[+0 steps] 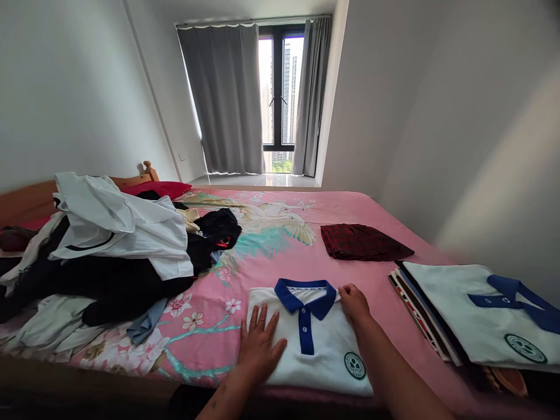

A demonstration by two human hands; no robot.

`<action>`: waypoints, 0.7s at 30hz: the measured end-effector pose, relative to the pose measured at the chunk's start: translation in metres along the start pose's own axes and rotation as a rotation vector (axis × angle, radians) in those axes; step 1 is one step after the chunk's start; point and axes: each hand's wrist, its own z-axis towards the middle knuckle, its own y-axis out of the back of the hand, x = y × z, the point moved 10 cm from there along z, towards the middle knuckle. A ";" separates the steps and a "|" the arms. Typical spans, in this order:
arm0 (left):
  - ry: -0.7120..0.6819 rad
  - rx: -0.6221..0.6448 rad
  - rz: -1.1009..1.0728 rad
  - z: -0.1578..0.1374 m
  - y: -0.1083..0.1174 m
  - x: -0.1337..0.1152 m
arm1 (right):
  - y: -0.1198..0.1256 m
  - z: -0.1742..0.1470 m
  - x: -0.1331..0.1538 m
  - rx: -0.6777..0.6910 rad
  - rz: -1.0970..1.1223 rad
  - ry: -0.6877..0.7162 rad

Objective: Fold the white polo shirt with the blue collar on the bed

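Observation:
A white polo shirt (324,361) with a blue collar and a round green badge lies folded in front of me, near the bed's front edge. My left hand (261,338) rests flat on its left side, fingers spread. At the shirt's upper right shoulder, beside the collar, my right hand (353,301) is closed with the fingers curled in, pinching the fabric there. The collar faces away from me, and its buttoned blue placket points toward me.
A stack of folded clothes (459,315), topped by another blue-collared shirt, lies at the right. Behind it is a dark red plaid garment (363,242). Loose clothes (122,233) are heaped at the left on the pink flowered bedspread (280,262). Grey curtains (223,99) hang at the window.

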 end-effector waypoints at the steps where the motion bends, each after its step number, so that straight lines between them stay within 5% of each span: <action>1: 0.016 0.019 0.000 0.000 -0.001 0.001 | 0.001 0.000 -0.003 -0.006 0.005 -0.007; 13: -0.053 0.056 -0.036 0.040 0.013 -0.010 | -0.005 0.003 0.035 0.047 -0.032 0.055; 17: -0.003 0.095 -0.051 0.045 0.002 0.000 | 0.011 -0.004 0.022 -0.073 0.052 0.035; 21: -0.033 -0.022 -0.040 0.030 0.012 -0.006 | 0.042 -0.037 0.026 -0.292 0.160 0.023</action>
